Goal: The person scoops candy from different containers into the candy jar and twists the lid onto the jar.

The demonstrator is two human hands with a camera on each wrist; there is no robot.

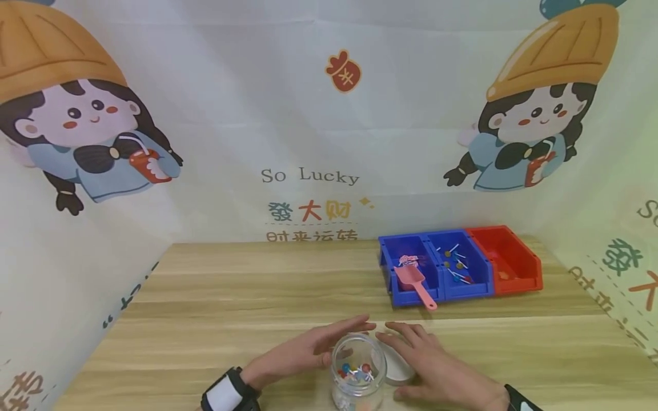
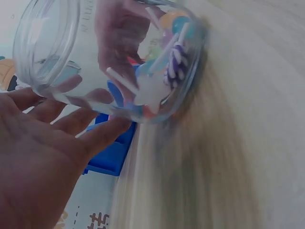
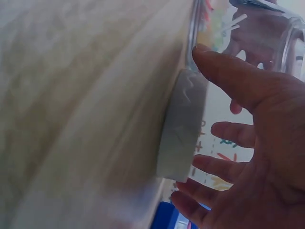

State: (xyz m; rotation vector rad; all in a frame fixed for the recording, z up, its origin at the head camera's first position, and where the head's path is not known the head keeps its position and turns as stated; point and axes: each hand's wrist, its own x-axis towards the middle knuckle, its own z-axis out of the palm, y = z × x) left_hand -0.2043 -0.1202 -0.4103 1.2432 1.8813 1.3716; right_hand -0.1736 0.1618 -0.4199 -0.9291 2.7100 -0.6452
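A clear jar (image 1: 357,391) without its lid stands on the table before me, with small lollipops (image 1: 358,372) and other colourful pieces inside. Along its left side lies my left hand (image 1: 308,349), fingers nearly straight; in the left wrist view the fingertips (image 2: 119,126) are right at the glass. Just right of the jar, a pale round lid (image 1: 400,368) lies flat on the table. My right hand (image 1: 437,368) spreads around that lid's far and right side with loosely bent fingers. The right wrist view shows the lid's edge (image 3: 182,129) between thumb and fingertips, not gripped.
Behind the right hand, two blue bins (image 1: 465,294) and a red bin (image 1: 532,279) stand in a joined row. A pink scoop (image 1: 411,277) leans in the left blue bin; several lollipops (image 1: 457,264) lie in the middle one. A printed cloth (image 1: 231,114) hangs behind the table.
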